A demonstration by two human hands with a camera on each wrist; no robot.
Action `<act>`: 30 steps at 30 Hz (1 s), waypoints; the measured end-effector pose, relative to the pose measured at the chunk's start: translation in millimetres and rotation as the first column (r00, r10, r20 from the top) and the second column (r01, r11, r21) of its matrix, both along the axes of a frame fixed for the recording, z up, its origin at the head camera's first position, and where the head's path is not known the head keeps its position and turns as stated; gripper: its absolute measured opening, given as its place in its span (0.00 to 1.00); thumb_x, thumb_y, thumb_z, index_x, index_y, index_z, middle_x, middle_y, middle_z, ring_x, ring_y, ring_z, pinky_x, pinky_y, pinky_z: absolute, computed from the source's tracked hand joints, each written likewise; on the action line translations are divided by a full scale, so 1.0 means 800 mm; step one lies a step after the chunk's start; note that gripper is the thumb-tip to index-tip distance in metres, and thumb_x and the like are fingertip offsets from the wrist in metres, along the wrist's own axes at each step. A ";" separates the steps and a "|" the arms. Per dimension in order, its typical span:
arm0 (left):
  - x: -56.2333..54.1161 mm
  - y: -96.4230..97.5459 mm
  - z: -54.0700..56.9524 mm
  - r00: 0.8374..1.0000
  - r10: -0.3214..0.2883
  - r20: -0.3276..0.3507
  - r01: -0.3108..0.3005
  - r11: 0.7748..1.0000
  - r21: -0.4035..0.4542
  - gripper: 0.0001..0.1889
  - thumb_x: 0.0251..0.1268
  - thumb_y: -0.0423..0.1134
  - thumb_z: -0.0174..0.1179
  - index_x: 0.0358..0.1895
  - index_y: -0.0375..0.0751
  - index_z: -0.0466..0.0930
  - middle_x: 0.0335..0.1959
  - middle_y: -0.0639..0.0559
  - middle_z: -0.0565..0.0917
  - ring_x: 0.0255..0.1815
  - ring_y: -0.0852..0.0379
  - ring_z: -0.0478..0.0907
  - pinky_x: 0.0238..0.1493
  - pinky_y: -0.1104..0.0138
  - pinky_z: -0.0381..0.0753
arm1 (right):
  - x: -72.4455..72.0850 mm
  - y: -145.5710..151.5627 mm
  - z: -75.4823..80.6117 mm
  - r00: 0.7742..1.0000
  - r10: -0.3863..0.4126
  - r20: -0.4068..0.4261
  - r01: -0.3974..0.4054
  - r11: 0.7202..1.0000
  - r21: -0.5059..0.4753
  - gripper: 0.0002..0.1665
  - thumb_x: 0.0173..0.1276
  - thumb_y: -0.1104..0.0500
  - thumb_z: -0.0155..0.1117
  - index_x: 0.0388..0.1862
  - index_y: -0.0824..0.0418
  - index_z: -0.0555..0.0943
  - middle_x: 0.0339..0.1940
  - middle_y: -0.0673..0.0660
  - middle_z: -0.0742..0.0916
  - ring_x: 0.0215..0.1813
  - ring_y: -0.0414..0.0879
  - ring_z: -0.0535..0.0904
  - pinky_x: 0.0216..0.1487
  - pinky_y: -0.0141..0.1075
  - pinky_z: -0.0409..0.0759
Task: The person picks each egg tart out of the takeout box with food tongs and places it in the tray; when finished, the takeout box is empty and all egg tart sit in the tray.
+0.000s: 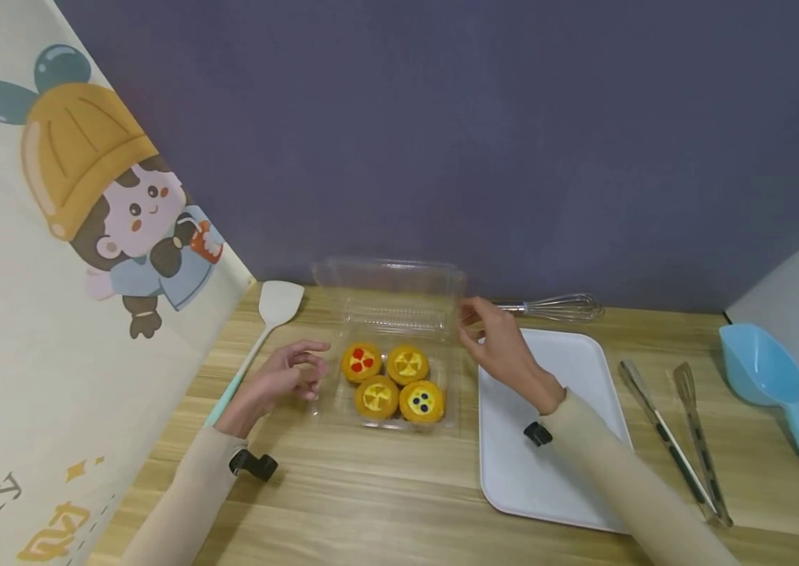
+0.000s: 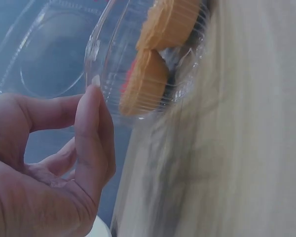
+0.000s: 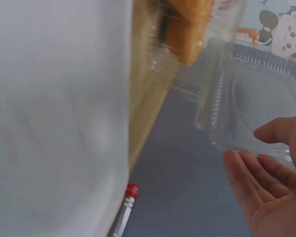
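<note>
A clear plastic clamshell box stands with its clear lid raised at the back. Inside are several toy egg tarts, topped with red, yellow or dark blue bits. My left hand is at the box's left side, fingers loosely bent; a fingertip is right at the rim in the left wrist view. At the lid's right edge is my right hand. In the right wrist view its thumb overlaps the lid, spread apart from the other fingers.
A white tray lies right of the box under my right forearm. Behind it is a whisk. Metal tongs and a blue scoop are farther right. A spatula lies left, beside the wall.
</note>
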State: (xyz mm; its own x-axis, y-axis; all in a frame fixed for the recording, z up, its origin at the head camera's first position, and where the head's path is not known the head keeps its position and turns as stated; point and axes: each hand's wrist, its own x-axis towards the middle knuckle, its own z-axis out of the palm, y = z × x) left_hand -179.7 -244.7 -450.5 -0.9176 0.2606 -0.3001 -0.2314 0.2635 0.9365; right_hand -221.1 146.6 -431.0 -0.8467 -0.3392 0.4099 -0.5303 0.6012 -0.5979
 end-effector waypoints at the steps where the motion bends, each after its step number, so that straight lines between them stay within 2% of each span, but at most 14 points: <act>1: 0.004 -0.001 0.000 1.000 -0.012 -0.002 0.012 1.000 -0.003 0.31 0.73 0.26 0.58 0.77 0.32 0.63 0.54 0.33 0.80 0.30 0.56 0.81 0.27 0.70 0.87 | 0.002 0.000 -0.003 1.000 0.003 0.025 -0.003 1.000 -0.002 0.22 0.71 0.64 0.68 0.63 0.64 0.77 0.48 0.60 0.87 0.50 0.53 0.87 0.40 0.43 0.92; 6: 0.023 -0.004 -0.002 0.999 -0.032 -0.003 0.032 0.999 0.022 0.32 0.72 0.26 0.58 0.77 0.30 0.62 0.53 0.34 0.79 0.30 0.55 0.81 0.27 0.70 0.86 | 0.011 0.000 -0.018 0.994 0.031 0.109 -0.026 0.999 -0.040 0.31 0.67 0.64 0.73 0.67 0.64 0.72 0.49 0.61 0.88 0.49 0.55 0.88 0.40 0.41 0.92; 10: 0.034 -0.004 -0.003 1.000 -0.030 -0.001 0.030 0.999 0.042 0.31 0.72 0.26 0.59 0.76 0.28 0.62 0.52 0.35 0.79 0.29 0.54 0.81 0.27 0.70 0.86 | 0.016 -0.002 -0.026 0.987 0.051 0.155 -0.034 0.993 -0.113 0.37 0.64 0.67 0.75 0.69 0.66 0.70 0.49 0.63 0.88 0.47 0.56 0.89 0.41 0.42 0.93; 18: 0.048 -0.005 -0.004 1.000 -0.018 0.012 0.018 0.999 0.044 0.29 0.75 0.29 0.58 0.76 0.30 0.64 0.52 0.36 0.79 0.29 0.57 0.80 0.28 0.71 0.86 | 0.021 -0.006 -0.033 0.968 0.067 0.242 -0.016 0.978 -0.208 0.39 0.60 0.73 0.75 0.69 0.69 0.69 0.44 0.65 0.89 0.42 0.55 0.90 0.41 0.34 0.92; 24: 0.052 -0.009 -0.001 0.999 -0.039 0.007 0.039 0.997 0.061 0.29 0.77 0.32 0.57 0.76 0.30 0.63 0.46 0.42 0.79 0.28 0.59 0.79 0.27 0.69 0.87 | 0.023 -0.006 -0.033 0.940 0.072 0.333 0.010 0.971 -0.239 0.42 0.59 0.72 0.76 0.71 0.69 0.68 0.44 0.66 0.89 0.43 0.54 0.89 0.42 0.30 0.89; 30: 0.054 -0.011 -0.002 0.998 -0.061 0.015 0.060 0.994 0.094 0.32 0.77 0.30 0.57 0.79 0.30 0.58 0.47 0.44 0.78 0.28 0.59 0.79 0.27 0.70 0.87 | 0.022 -0.005 -0.036 0.903 0.080 0.423 0.036 0.965 -0.259 0.44 0.62 0.71 0.76 0.74 0.68 0.66 0.47 0.67 0.89 0.44 0.52 0.88 0.42 0.27 0.88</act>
State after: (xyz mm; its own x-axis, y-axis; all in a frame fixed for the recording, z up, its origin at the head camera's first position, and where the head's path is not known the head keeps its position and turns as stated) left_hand -136.7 -253.4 -451.8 -0.8942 0.3431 -0.2875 -0.2342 0.1887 0.9537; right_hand -203.1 142.8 -459.8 -0.9523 -0.2930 0.0857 -0.2006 0.3890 -0.8991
